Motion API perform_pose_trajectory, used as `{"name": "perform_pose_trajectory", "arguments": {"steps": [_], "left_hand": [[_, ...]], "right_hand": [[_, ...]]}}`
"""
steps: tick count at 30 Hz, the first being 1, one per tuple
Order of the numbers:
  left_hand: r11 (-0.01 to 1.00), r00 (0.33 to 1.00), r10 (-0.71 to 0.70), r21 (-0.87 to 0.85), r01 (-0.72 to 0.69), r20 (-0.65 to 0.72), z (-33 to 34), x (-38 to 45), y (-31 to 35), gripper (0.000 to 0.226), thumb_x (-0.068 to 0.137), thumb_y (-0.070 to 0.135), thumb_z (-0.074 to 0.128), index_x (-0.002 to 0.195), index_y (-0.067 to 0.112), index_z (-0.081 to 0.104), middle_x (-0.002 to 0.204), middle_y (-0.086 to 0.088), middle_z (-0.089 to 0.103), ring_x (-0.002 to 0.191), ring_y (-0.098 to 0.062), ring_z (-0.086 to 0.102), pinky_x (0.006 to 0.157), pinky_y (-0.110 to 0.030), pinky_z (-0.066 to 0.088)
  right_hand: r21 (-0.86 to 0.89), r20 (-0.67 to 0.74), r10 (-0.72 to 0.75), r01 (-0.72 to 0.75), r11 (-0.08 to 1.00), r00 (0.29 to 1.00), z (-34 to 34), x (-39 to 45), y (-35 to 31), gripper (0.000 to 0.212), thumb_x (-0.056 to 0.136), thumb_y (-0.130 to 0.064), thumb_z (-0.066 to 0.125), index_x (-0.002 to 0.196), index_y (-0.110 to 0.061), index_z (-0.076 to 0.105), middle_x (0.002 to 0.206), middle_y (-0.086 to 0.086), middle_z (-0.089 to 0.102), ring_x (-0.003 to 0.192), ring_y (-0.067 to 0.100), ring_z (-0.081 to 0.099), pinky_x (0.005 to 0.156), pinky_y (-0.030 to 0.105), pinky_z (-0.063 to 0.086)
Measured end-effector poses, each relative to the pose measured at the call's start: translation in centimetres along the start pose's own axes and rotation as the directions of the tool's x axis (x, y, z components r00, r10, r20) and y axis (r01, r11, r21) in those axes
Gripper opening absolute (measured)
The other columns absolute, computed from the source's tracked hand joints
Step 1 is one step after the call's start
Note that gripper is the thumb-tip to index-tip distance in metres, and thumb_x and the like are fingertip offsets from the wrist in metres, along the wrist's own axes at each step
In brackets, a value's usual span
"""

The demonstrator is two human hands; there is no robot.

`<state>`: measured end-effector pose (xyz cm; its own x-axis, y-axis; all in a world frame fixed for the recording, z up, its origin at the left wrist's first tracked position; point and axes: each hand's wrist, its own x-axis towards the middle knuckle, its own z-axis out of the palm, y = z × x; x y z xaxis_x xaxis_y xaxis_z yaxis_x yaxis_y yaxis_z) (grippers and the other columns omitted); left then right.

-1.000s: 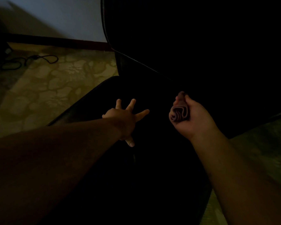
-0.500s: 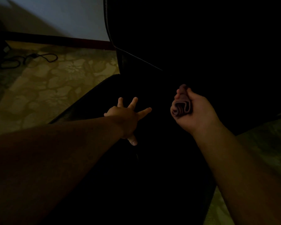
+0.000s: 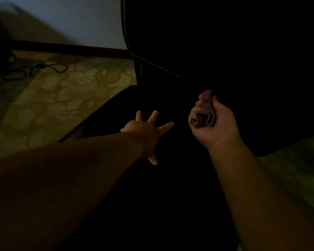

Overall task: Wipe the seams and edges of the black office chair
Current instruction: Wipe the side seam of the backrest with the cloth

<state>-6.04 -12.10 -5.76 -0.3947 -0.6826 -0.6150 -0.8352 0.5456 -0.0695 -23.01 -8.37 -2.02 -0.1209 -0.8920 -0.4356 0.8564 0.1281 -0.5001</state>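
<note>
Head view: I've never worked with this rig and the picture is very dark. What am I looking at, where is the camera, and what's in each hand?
There is no machine here: a person works with bare hands, and the single camera sits on their head, looking forward and down. The large dark shape is the black office chair, backrest upper right. The left hand lies spread, fingers straight, on the seat. The right hand grips a rolled cloth near the backrest; whether it touches the chair is too dark to tell. Beyond lie a patterned floor and a black cable.
</note>
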Motion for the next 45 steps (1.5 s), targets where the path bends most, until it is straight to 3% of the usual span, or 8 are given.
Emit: {"name": "perform_pose_trajectory", "arguments": {"steps": [3, 6, 10, 21, 26, 30, 41, 45], "left_hand": [[1.000, 1.000, -0.015, -0.003, 0.015, 0.007, -0.1, -0.1, 0.0, 0.136, 0.064, 0.068, 0.082, 0.143, 0.060, -0.028, 0.162, 0.004, -0.034, 0.148, -0.053, -0.017, 0.098, -0.073, 0.044], [1.000, 1.000, -0.012, -0.011, 0.012, -0.002, -0.2, -0.2, 0.2, 0.136, 0.064, 0.067, 0.082, 0.145, 0.059, -0.027, 0.162, 0.004, -0.034, 0.148, -0.052, -0.018, 0.100, -0.073, 0.042], [0.999, 1.000, -0.030, -0.023, 0.030, 0.003, -0.3, -0.3, 0.3, 0.136, 0.063, 0.066, 0.083, 0.144, 0.060, -0.026, 0.162, 0.005, -0.034, 0.148, -0.051, -0.019, 0.101, -0.073, 0.040], [0.998, 0.999, -0.051, -0.020, 0.051, 0.006, -0.3, -0.4, 0.3, 0.135, 0.063, 0.067, 0.083, 0.145, 0.061, -0.025, 0.162, 0.006, -0.034, 0.148, -0.051, -0.019, 0.102, -0.073, 0.040], [0.999, 0.999, -0.040, -0.020, 0.040, -0.006, -0.2, -0.3, 0.2, 0.135, 0.063, 0.067, 0.083, 0.144, 0.062, -0.025, 0.162, 0.007, -0.033, 0.148, -0.051, -0.018, 0.102, -0.073, 0.040], [0.999, 0.999, -0.034, -0.012, 0.034, 0.001, -0.2, -0.4, 0.4, 0.134, 0.064, 0.067, 0.082, 0.145, 0.060, -0.025, 0.163, 0.005, -0.033, 0.148, -0.051, -0.018, 0.102, -0.073, 0.040], [0.999, 0.999, -0.043, -0.006, 0.043, 0.011, -0.5, -0.6, 0.4, 0.134, 0.065, 0.067, 0.082, 0.145, 0.061, -0.025, 0.162, 0.006, -0.033, 0.149, -0.050, -0.018, 0.101, -0.072, 0.042], [0.999, 0.999, -0.043, -0.008, 0.043, -0.001, -0.4, -0.7, 0.5, 0.134, 0.064, 0.067, 0.082, 0.145, 0.061, -0.025, 0.163, 0.006, -0.032, 0.149, -0.050, -0.018, 0.100, -0.072, 0.042]], "right_hand": [[-0.061, -0.068, -0.030, 0.026, 0.998, 0.997, -0.1, 0.2, 0.2, 0.029, 0.106, -0.033, 0.037, 0.093, -0.021, 0.061, 0.084, -0.007, 0.058, 0.070, 0.004, 0.055, 0.058, 0.020, 0.041], [0.022, 0.076, 0.003, -0.004, 1.000, 0.997, -0.6, 0.1, 0.5, 0.028, 0.104, -0.033, 0.038, 0.091, -0.018, 0.058, 0.079, -0.005, 0.054, 0.056, 0.004, 0.046, 0.048, 0.015, 0.034], [0.048, 0.021, 0.011, -0.012, 0.999, 1.000, -0.4, 0.3, 0.4, 0.029, 0.106, -0.033, 0.038, 0.092, -0.019, 0.059, 0.083, -0.005, 0.056, 0.061, 0.004, 0.052, 0.045, 0.017, 0.040], [0.075, 0.165, 0.041, -0.054, 0.996, 0.985, -0.5, 0.5, 0.8, 0.027, 0.101, -0.035, 0.040, 0.090, -0.016, 0.057, 0.074, -0.004, 0.052, 0.054, 0.005, 0.043, 0.050, 0.016, 0.032], [-0.029, 0.009, -0.029, 0.029, 0.999, 1.000, 0.3, 1.2, 1.1, 0.028, 0.106, -0.034, 0.037, 0.093, -0.020, 0.058, 0.078, -0.005, 0.053, 0.053, 0.005, 0.046, 0.048, 0.017, 0.036], [0.018, 0.126, 0.025, -0.028, 0.999, 0.992, 0.4, 1.0, 1.1, 0.033, 0.105, -0.036, 0.036, 0.092, -0.014, 0.057, 0.072, -0.003, 0.051, 0.050, 0.006, 0.041, 0.047, 0.016, 0.033], [-0.027, -0.023, -0.029, 0.028, 0.999, 0.999, 0.6, 1.4, 1.0, 0.028, 0.106, -0.032, 0.039, 0.092, -0.020, 0.060, 0.082, -0.006, 0.057, 0.064, 0.003, 0.052, 0.054, 0.018, 0.040], [0.014, 0.106, 0.021, -0.022, 1.000, 0.994, 0.7, 1.3, 0.8, 0.030, 0.105, -0.033, 0.038, 0.090, -0.017, 0.059, 0.076, -0.004, 0.055, 0.051, 0.004, 0.046, 0.046, 0.015, 0.035]]}}
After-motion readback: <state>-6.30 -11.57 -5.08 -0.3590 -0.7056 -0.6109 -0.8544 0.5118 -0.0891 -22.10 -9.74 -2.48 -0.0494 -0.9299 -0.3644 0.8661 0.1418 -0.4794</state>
